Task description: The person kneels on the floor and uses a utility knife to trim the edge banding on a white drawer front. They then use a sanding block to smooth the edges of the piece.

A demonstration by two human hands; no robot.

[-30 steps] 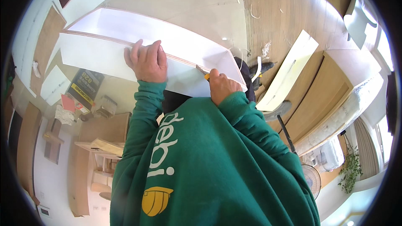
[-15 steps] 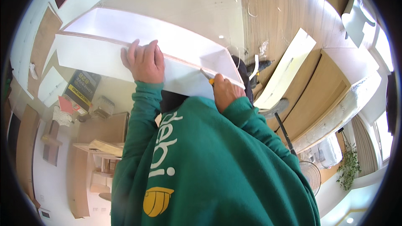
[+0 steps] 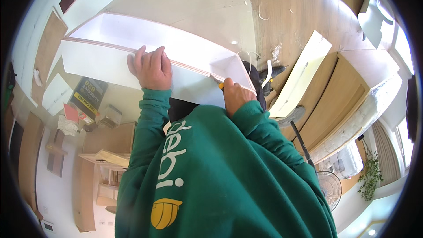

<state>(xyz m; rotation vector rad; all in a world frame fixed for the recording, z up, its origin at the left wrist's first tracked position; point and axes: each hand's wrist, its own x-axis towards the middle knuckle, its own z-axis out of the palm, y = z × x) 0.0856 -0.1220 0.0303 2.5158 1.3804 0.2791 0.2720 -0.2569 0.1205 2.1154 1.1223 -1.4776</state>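
Observation:
A long white box point(image 3: 101, 61), open on its upper face and with bare wood-coloured rims, lies across in front of me. My left hand point(image 3: 155, 69) grips its near rim left of the middle, fingers bent over the edge. Near the box's right end, my right hand point(image 3: 239, 98) is closed around a utility knife point(image 3: 221, 85) with a yellow handle. The knife's tip is at the near rim, pointing up and left; whether it touches is too small to tell. A narrow white strip point(image 3: 269, 67) curls beside the box's right end.
On the wood-look floor point(image 3: 304, 0) lie plastic scraps point(image 3: 276, 52), a power drill point(image 3: 277, 70) and a long pale board point(image 3: 304, 75). A wooden panel point(image 3: 337, 92) stands at right, near a fan point(image 3: 329, 188). A black-and-yellow adhesive box point(image 3: 89, 94) sits at left.
The box and surroundings sit slightly lower in the picture. Both hands keep nearly the same places, the left on the rim and the right around the knife.

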